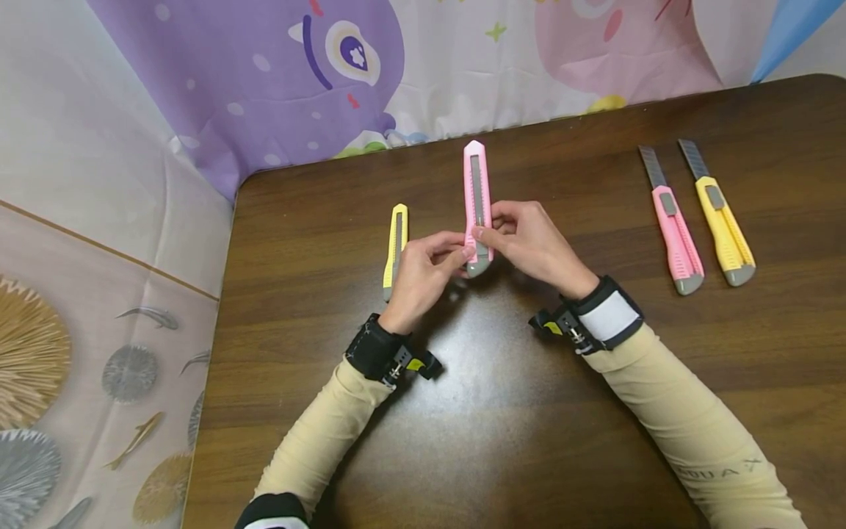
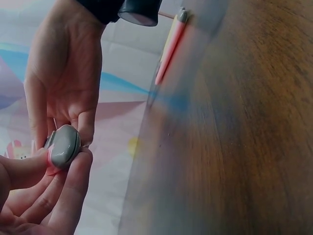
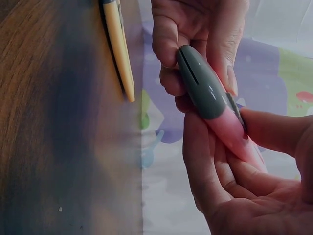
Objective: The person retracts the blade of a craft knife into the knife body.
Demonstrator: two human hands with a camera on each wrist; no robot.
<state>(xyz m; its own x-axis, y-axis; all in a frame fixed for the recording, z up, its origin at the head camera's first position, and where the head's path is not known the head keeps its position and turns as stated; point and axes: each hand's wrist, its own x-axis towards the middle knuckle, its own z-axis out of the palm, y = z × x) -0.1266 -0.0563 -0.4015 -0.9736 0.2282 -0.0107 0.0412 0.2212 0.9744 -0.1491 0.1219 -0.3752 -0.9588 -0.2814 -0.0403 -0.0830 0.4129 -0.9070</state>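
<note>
Left hand and right hand pinch the pink cutter near its grey end, off the counter, its slotted face up and the right thumb at the slider, seemingly so the thumb can work it while the left steadies the body. Just beyond the left hand, the yellow cutter crowds that side, whereas a broad stretch of counter separates the right hand from the second pink cutter and second yellow cutter, blades out toward the far edge, perhaps so the steel points away from the person. Behind that edge hangs the curtain, likely limiting forward reach.
</note>
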